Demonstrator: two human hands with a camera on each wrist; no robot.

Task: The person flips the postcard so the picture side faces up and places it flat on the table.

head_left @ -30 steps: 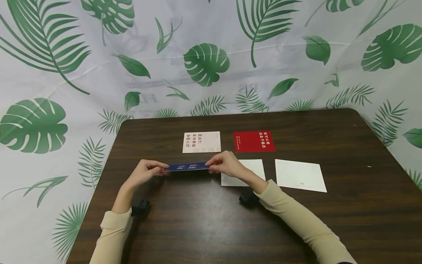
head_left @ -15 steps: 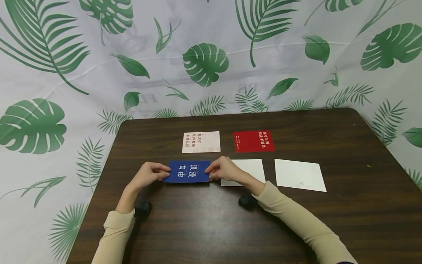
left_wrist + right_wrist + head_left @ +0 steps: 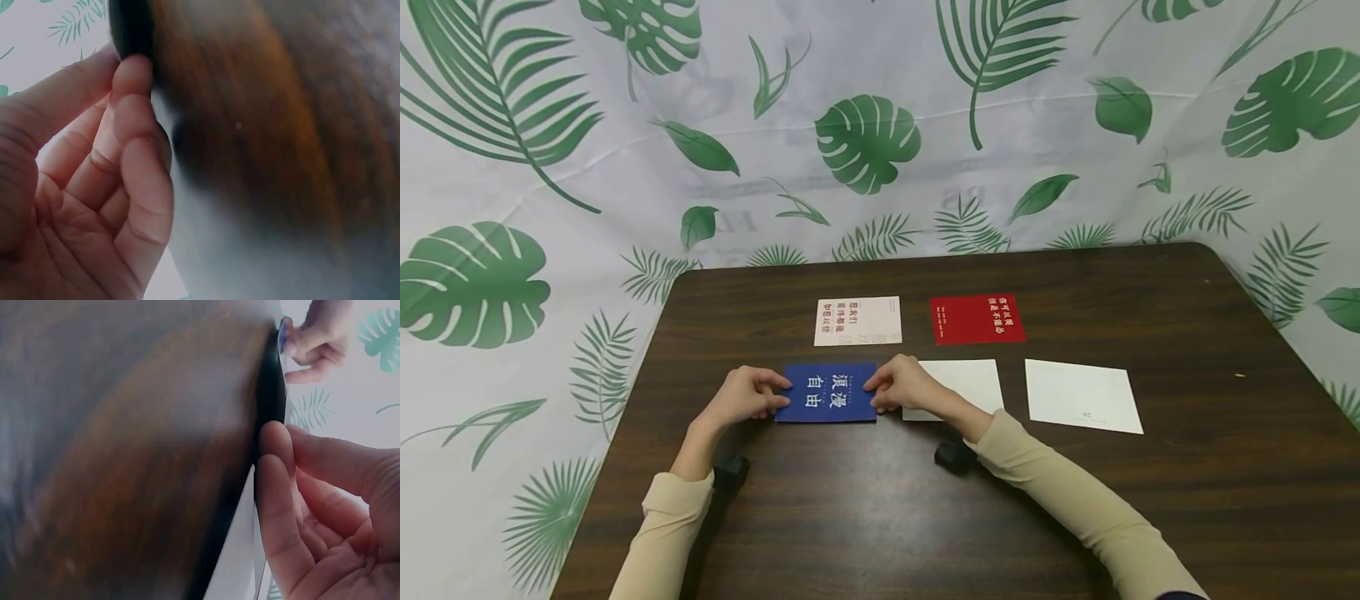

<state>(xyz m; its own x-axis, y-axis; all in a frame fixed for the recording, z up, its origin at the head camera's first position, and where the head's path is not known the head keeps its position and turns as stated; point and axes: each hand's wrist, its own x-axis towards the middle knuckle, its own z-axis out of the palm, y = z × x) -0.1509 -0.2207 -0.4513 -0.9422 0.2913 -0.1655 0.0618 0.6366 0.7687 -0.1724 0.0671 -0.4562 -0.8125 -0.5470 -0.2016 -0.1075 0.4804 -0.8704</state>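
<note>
A blue card with white Chinese lettering lies face up and level, close over the dark table, left of a blank white card. My left hand pinches its left edge between thumb and fingertips. At the opposite edge, my right hand pinches it the same way, overlapping the white card in the head view. Both wrist views catch the card nearly edge-on, its underside dark in the right wrist view. The left wrist view shows the thumb and fingertips meeting at the dark card edge.
Behind the blue card lie a cream card with Chinese print and a red card. A second white card lies to the right. The brown wood-grain table ends at a leaf-patterned curtain.
Both hands have tipped the blue card from nearly edge-on to flat, its lettered face now showing upward. Its near edge came down toward the table; the other cards stayed in place.
</note>
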